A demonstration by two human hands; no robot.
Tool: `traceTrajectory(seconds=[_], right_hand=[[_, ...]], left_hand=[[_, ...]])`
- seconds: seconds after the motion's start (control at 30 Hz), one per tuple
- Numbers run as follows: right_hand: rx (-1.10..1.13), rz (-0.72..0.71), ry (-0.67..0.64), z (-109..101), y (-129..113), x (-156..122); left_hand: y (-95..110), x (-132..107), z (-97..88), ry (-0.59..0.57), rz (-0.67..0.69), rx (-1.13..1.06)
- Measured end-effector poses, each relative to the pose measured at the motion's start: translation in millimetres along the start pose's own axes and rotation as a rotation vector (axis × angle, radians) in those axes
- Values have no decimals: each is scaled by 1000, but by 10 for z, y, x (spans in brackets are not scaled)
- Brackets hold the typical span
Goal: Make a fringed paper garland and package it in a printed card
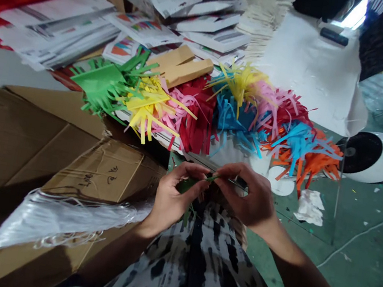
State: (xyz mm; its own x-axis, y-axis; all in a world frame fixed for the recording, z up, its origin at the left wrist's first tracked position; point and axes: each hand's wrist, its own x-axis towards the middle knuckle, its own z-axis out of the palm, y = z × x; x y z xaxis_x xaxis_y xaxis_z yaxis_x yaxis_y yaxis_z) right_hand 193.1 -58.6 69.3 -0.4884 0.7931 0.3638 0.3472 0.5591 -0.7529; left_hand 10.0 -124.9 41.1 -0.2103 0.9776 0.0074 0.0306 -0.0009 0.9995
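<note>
A narrow green paper piece (pixel 187 185), seemingly a fringed tassel, is pinched between my two hands in front of my lap. My left hand (pixel 172 197) is closed on its wider part, with loose green strips hanging below. The fingertips of my right hand (pixel 250 198) pinch its thin twisted end. Just beyond, along the table edge, lie fringed tassels in several colours: green (pixel 102 83), yellow (pixel 149 106), dark red (pixel 199 120), blue (pixel 235 116), pink (pixel 269 103) and orange (pixel 321 161). The fingers partly hide the green piece.
Printed packets (pixel 211 31) are heaped at the back, near cream cords (pixel 261 22) and tan paper strips (pixel 185 69). An open cardboard box (pixel 97 171) stands left, with a bundle of white strings (pixel 63 220) over it. A round black-and-white object (pixel 377 157) is at right.
</note>
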Motion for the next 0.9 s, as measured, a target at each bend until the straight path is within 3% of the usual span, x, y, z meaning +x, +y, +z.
traceTrajectory(seconds=[0.13, 0.23, 0.4, 0.53, 0.73, 0.8, 0.87, 0.9], right_hand=[[94, 66, -26, 28, 36, -43], [99, 122, 6, 24, 72, -62], [56, 43, -22, 2, 62, -11], [41, 25, 72, -7, 37, 97], [226, 68, -161, 79, 55, 403], [225, 142, -46, 46, 77, 590], [99, 136, 255, -39, 128, 839], [-2, 68, 452, -93, 169, 978]], left_hand=[[-1, 19, 17, 6, 10, -24], [-25, 28, 20, -52, 6, 30], [-104, 68, -8, -197, 21, 165], [-155, 126, -85, -201, -2, 166], [-208, 252, -215, -204, 6, 87], [-221, 308, -318, -169, 42, 111], [-225, 377, -497, -68, 115, 177], [-221, 416, -617, -9, 162, 220]])
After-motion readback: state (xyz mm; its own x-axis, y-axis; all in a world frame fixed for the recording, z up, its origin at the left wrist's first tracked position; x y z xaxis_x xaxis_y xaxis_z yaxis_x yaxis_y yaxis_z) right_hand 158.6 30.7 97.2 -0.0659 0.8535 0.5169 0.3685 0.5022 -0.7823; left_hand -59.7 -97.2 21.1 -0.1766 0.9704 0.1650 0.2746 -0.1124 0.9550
